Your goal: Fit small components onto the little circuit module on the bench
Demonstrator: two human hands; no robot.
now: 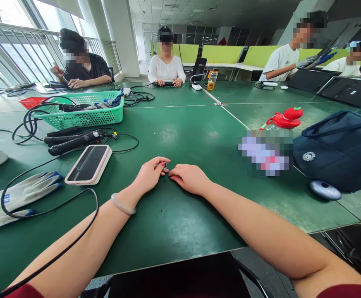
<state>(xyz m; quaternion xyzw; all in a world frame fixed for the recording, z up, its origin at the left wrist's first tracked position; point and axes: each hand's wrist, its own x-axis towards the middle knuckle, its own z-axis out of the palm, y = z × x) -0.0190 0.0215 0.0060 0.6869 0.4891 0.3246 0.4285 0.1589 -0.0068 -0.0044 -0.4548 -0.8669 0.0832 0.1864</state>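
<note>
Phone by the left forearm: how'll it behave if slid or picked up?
The phone is probably stiff: a straight-edged slab with no visible sag. It seems unlikely to roll or tip, lying broad side down. Its smooth-looking dark screen may be slippery; the pale case edge likely gives better purchase.

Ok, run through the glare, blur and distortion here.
Head view: windows washed out, glare on the table near its front edge; head view: wide-angle stretch seems to enlarge the forearms; head view: pixelation masks faces, and the left hand's item is too small to identify.
</note>
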